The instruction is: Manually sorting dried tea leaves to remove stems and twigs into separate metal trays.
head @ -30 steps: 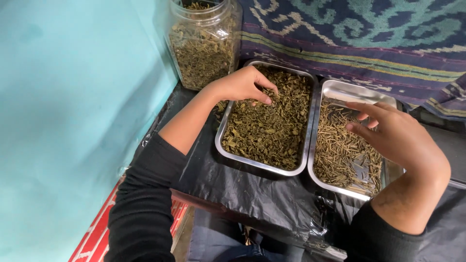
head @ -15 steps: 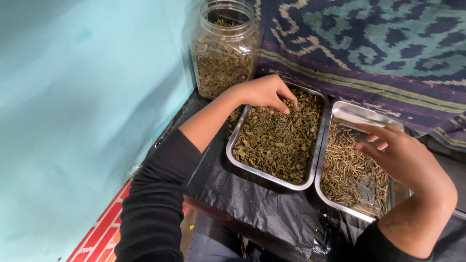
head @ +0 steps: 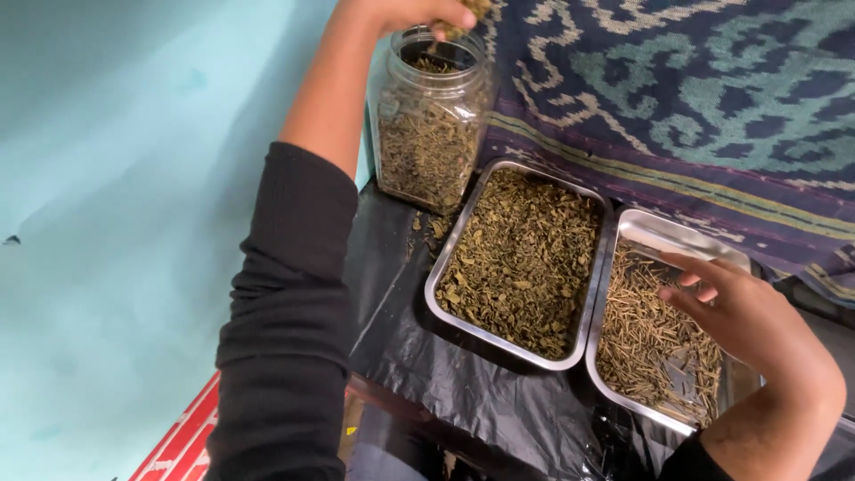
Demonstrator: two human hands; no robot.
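My left hand (head: 414, 12) is raised at the top edge, closed on a pinch of dried green leaves above the mouth of a clear jar (head: 429, 120) that is mostly full of the same leaves. Below it a metal tray (head: 443, 272) holds a layer of crushed dried leaves (head: 525, 258). To its right a second metal tray (head: 663, 233) holds thin dried stems (head: 650, 343). My right hand (head: 744, 316) hovers over that tray, fingers loosely spread, holding nothing that I can see.
Both trays rest on crinkled black plastic sheeting (head: 463, 392). A patterned blue and purple woven cloth (head: 695, 107) hangs behind them. A pale turquoise wall (head: 134, 223) fills the left. A red striped surface (head: 178, 441) shows at the bottom left.
My left hand has lifted out of the leaf tray with a pinch of leaves and risen over the jar. The view has closed in. My right hand stays over the stem tray.
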